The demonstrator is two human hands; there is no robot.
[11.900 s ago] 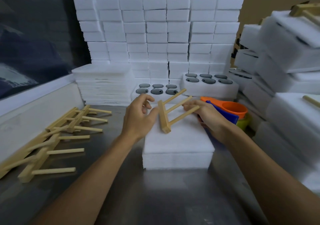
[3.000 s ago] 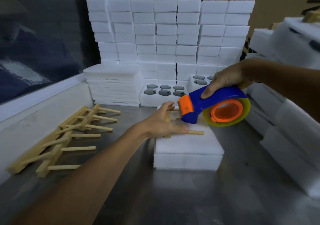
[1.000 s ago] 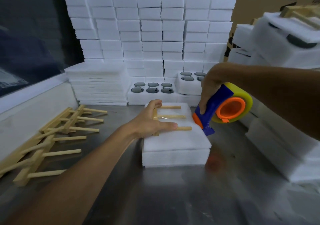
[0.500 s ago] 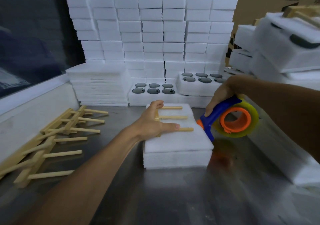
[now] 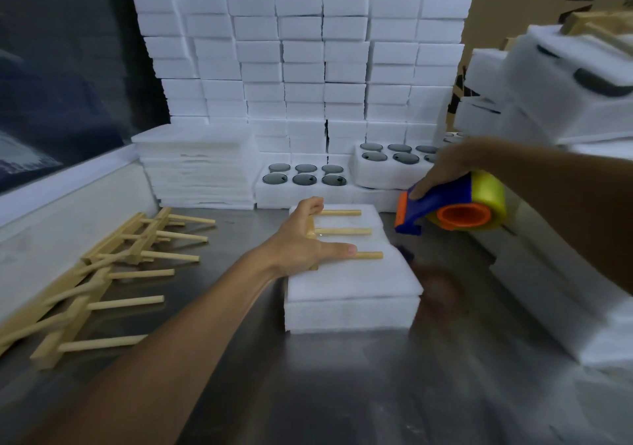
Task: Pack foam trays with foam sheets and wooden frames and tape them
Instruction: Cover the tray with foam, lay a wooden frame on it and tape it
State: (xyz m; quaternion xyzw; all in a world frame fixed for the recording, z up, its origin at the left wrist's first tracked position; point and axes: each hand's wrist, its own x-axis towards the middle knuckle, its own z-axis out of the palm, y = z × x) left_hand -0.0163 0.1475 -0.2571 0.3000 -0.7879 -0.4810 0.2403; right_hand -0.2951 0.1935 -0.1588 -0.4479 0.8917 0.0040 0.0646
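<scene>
A white foam tray covered by a foam sheet [image 5: 352, 290] sits mid-table. A three-pronged wooden frame [image 5: 346, 231] lies flat on top of it. My left hand [image 5: 305, 242] presses the frame's left end down with straight fingers spread. My right hand [image 5: 448, 167] grips the blue handle of an orange and blue tape dispenser [image 5: 452, 206] with a yellowish roll. The dispenser hangs in the air just right of the tray's far right corner, apart from the foam.
Several spare wooden frames [image 5: 102, 273] lie at the left on the metal table [image 5: 308, 393]. A stack of foam sheets [image 5: 198, 167] and two open trays with dark round holes [image 5: 305, 179] stand behind. Foam blocks wall the back; packed trays [image 5: 565, 273] pile at the right.
My right hand has lifted the tape dispenser up and back from the tray's right side. My left hand stays pressed on the frame.
</scene>
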